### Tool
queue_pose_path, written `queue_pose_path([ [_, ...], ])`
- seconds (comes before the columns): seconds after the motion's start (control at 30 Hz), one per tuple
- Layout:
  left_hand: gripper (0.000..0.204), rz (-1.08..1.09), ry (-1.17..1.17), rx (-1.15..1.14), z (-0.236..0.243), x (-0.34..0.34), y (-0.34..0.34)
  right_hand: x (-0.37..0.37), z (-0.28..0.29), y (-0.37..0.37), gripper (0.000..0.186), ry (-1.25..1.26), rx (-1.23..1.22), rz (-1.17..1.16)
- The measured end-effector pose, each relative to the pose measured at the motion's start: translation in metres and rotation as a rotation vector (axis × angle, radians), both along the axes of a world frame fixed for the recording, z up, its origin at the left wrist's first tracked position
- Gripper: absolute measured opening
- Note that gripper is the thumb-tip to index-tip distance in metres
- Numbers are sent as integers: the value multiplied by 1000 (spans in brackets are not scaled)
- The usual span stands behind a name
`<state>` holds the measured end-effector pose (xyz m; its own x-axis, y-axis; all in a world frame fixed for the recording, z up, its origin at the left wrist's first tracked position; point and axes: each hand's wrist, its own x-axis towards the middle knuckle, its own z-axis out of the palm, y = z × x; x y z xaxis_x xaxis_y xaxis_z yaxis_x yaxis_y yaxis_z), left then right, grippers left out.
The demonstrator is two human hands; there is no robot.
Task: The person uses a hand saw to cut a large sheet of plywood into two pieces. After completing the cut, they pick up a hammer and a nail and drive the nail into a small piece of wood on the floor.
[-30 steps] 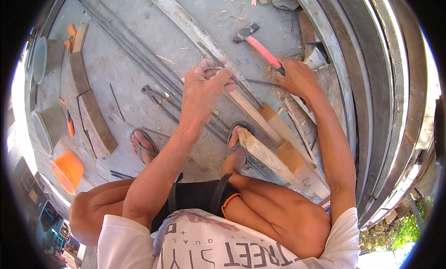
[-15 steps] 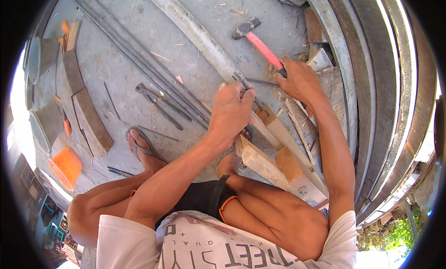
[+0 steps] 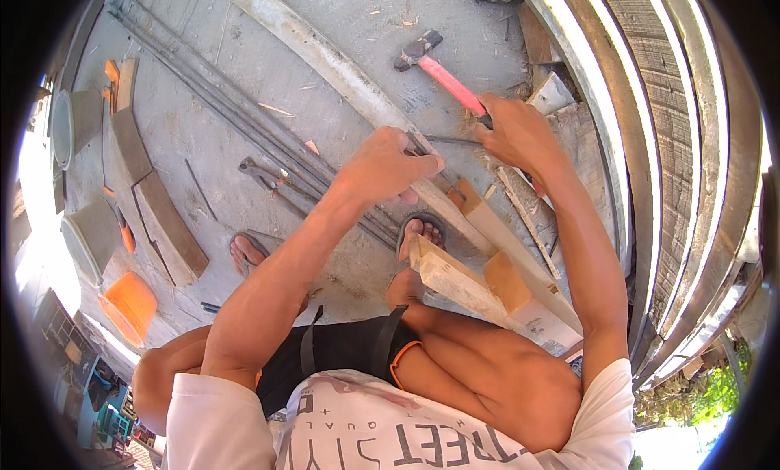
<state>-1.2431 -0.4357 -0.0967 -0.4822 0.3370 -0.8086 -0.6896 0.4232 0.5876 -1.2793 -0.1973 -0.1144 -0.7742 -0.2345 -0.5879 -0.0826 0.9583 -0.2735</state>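
A hammer (image 3: 445, 82) with a pinkish-red handle and dark steel head lies in the grip of my right hand (image 3: 524, 133), head pointing up and left above the floor. My left hand (image 3: 378, 168) is closed, thumb and fingers pinching thin dark metal rods (image 3: 417, 147) over a long pale timber (image 3: 325, 60); the fingers hide most of them. Below the hands, wooden pieces (image 3: 475, 206) are set at angles, with a whitish board (image 3: 455, 285) close to my foot.
Long dark steel bars (image 3: 219, 100) run diagonally across the concrete floor, with pincers (image 3: 260, 173) beside them. On the left are curved wooden blocks (image 3: 166, 226), grey buckets (image 3: 93, 234) and an orange container (image 3: 130, 307). Large curved timbers (image 3: 601, 56) are stacked at the right.
My left hand has shifted a little left, its fingers looser around the rods. The hammer and right hand have moved slightly up and left in view. The view itself has shifted.
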Motion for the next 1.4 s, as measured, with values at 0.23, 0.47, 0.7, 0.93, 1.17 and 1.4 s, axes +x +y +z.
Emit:
queue_pose_path([
  [0.23, 33, 66, 34, 93, -33, -34, -29, 1, -1, 3, 34, -14, 29, -18],
  [0.47, 28, 49, -111, 345, -76, -19, -43, -1, -2, -2, 45, -50, 71, -16],
  [0.7, 30, -56, -107, 349, -73, -14, -27, -1, -2, -5, 46, -23, 89, 0],
  [0.93, 32, -105, -39, 354, -74, -13, -28, -3, 3, -11, 43, -53, 138, -10],
  [1.17, 35, -42, -2, 421, -82, -7, -32, 7, 2, -18, 42, 45, 145, -15],
  [1.4, 41, -9, 48, 312, -85, 5, -29, 10, 26, -39, 43, 45, 59, -191],
])
